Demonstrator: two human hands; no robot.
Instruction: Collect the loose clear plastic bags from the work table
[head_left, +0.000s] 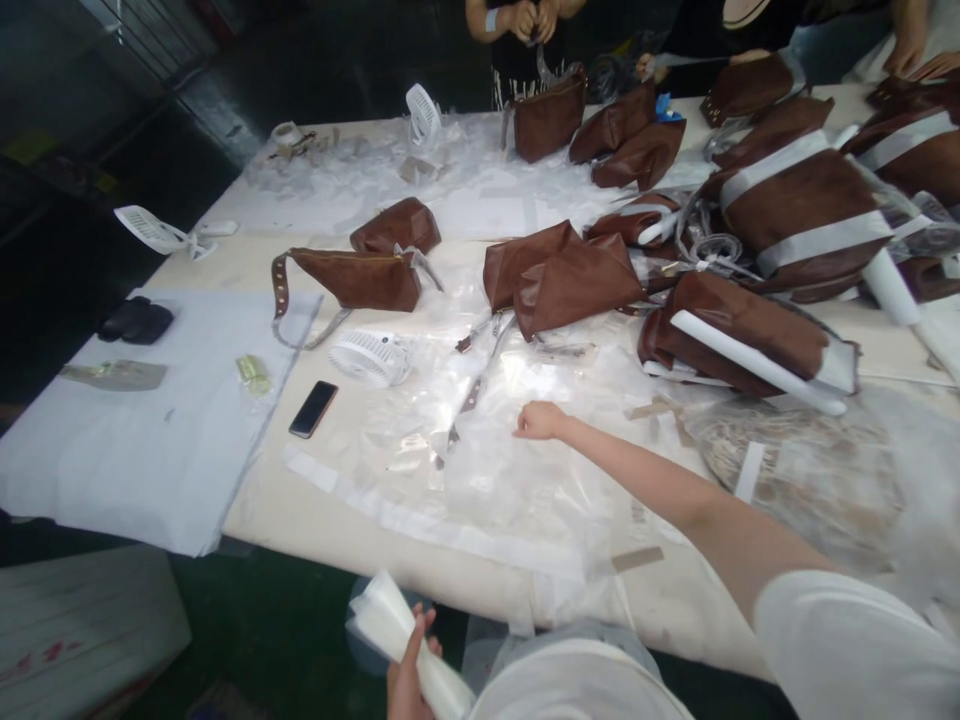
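Note:
Down at the table's front edge, my left hand (409,665) is wrapped round a rolled bundle of white translucent plastic sheets (390,612). My right hand (541,420) reaches out over the table with its fingers closed, low over a spread of clear plastic bags (502,470). Whether it grips the plastic or something small cannot be made out. Just beyond it lie two brown leather bags (574,285) side by side, and a brown strap with eyelets (472,395) rests among the plastic to its left.
Wrapped brown bags (750,335) are heaped at the right beside a plastic sack (802,470). A phone (313,409), a white fan (369,358) and a brown pouch (360,278) lie left of centre. White sheets (150,450) cover the left end. Co-workers' hands (534,20) show at the far side.

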